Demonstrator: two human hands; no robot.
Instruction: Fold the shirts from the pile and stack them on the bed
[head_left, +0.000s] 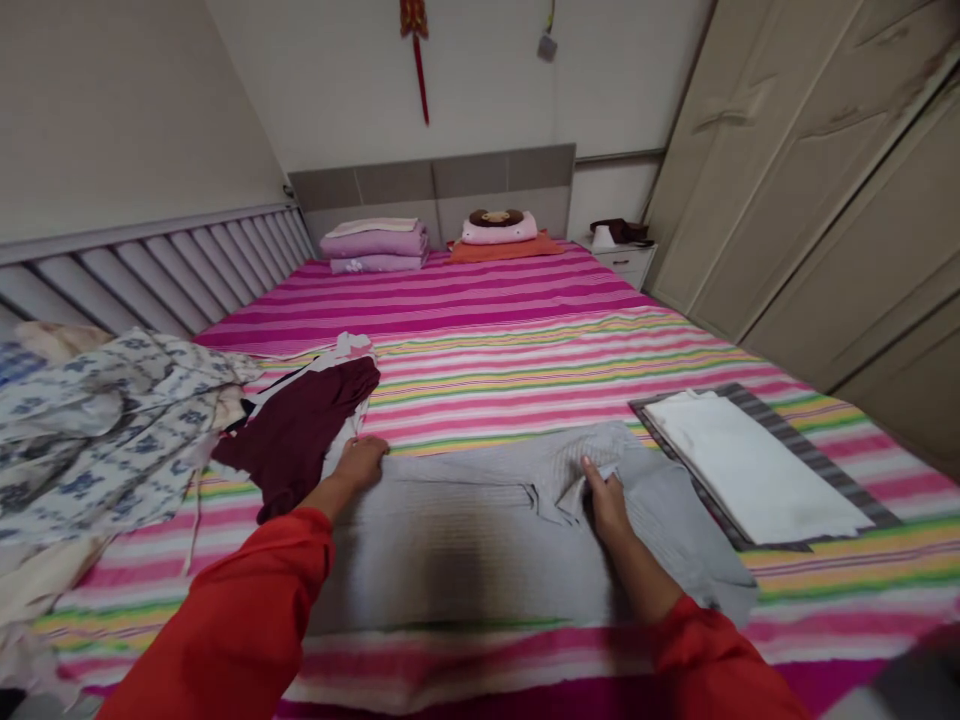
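A grey, finely striped garment that looks like a shirt [465,550] lies spread crosswise on the bed in front of me. At its far left corner, my left hand [363,466] is closed on the edge of the cloth, fingers partly hidden. My right hand [606,500] pinches a bunched part toward the right, where the fabric is wrinkled and raised. Beyond that hand, a loose grey section spreads out to the right. A dark maroon garment [307,430] lies just past my left hand, over some white cloth [349,347].
White folded cloth [750,465] rests on dark striped folded cloth [874,508] at right. Floral fabric [82,430] is heaped at left beside the bed rail [150,265]. Folded purple bedding [379,243] and a pink pillow [499,232] sit by the headboard [495,180]. Wardrobe doors [780,170] stand at right.
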